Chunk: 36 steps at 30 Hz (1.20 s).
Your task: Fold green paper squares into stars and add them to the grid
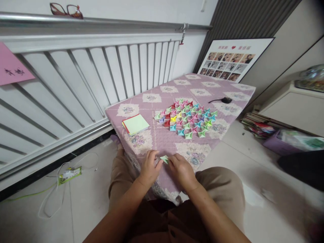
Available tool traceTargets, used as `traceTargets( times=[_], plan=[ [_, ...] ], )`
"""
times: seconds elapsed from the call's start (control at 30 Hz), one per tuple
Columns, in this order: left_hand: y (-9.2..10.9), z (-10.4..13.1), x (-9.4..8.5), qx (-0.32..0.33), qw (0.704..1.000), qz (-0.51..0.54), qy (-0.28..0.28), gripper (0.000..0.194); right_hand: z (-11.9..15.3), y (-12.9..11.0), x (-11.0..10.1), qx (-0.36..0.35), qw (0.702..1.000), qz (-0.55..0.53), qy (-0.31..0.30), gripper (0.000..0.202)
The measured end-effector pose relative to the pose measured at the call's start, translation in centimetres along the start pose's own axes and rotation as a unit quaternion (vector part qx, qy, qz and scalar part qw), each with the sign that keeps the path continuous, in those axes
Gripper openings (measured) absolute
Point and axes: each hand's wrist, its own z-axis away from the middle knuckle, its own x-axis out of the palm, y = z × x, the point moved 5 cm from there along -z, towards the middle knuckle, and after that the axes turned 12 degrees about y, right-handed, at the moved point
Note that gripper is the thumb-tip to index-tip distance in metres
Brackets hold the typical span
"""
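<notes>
A small light green folded paper piece [164, 159] is held over the front part of the table. My right hand [182, 171] pinches its right end between thumb and fingers. My left hand [150, 168] is just left of the piece, its thumb and forefinger apart, with the thumb tip close to the paper; whether it touches is unclear. Beyond my hands, several folded paper pieces [187, 118] in many colours stand in rows on the flowered tablecloth [162, 141]. A stack of square paper sheets [136, 124], light green on top, lies at the left.
A black object with a short cable [226, 100] lies at the table's right. A white radiator [96, 74] runs along the left wall, with glasses [66, 10] on the pipe above. A photo board [234, 60] leans behind the table. A power strip [70, 174] is on the floor.
</notes>
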Motion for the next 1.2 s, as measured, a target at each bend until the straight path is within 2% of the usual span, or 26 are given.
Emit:
traceTargets(
  times=[0.07, 0.13, 0.3, 0.47, 0.57, 0.7, 0.77, 0.83, 0.9, 0.97, 1.1, 1.2],
  plan=[
    [-0.6, 0.6, 0.2, -0.104, 0.991, 0.082, 0.034, 0.03, -0.1, -0.2, -0.4, 0.029, 0.998, -0.056, 0.029, 0.015],
    [-0.7, 1.4, 0.9, -0.168, 0.974, 0.15, 0.03, 0.025, 0.0, -0.6, -0.6, 0.047, 0.993, -0.101, 0.046, 0.014],
    [0.4, 2.5, 1.7, -0.214, 0.95, 0.226, 0.019, 0.015, 0.5, -1.8, -0.9, 0.056, 0.99, -0.118, 0.058, 0.012],
    [0.5, 2.7, 1.3, -0.252, 0.933, 0.25, 0.053, 0.026, 0.8, -2.2, -1.3, 0.049, 0.99, -0.109, 0.077, 0.013],
    [0.4, 3.0, 1.2, -0.278, 0.915, 0.279, 0.087, 0.025, 0.9, -2.3, -1.5, 0.041, 0.991, -0.096, 0.086, 0.013],
    [0.4, 4.2, 1.9, -0.337, 0.864, 0.355, 0.12, 0.023, 1.0, -2.6, -1.5, 0.022, 0.994, -0.069, 0.083, 0.015],
    [0.6, 4.8, 2.5, -0.365, 0.831, 0.405, 0.107, 0.023, 1.0, -2.7, -1.6, 0.017, 0.995, -0.059, 0.079, 0.016],
    [0.8, 5.2, 2.9, -0.379, 0.819, 0.42, 0.093, 0.021, 1.0, -2.7, -1.6, 0.016, 0.995, -0.053, 0.077, 0.017],
    [0.8, 5.1, 3.0, -0.372, 0.836, 0.395, 0.085, 0.017, 1.0, -2.8, -1.6, 0.018, 0.996, -0.052, 0.076, 0.017],
    [0.7, 4.7, 2.8, -0.345, 0.868, 0.349, 0.078, 0.012, 1.0, -2.7, -1.7, 0.018, 0.996, -0.05, 0.076, 0.017],
    [0.6, 3.7, 2.0, -0.256, 0.939, 0.225, 0.055, 0.01, 1.2, -2.3, -1.7, 0.029, 0.996, -0.037, 0.077, 0.016],
    [0.9, 3.5, 1.4, -0.176, 0.974, 0.135, 0.05, 0.017, 1.3, -1.9, -1.5, 0.038, 0.996, -0.034, 0.066, 0.019]
  ],
)
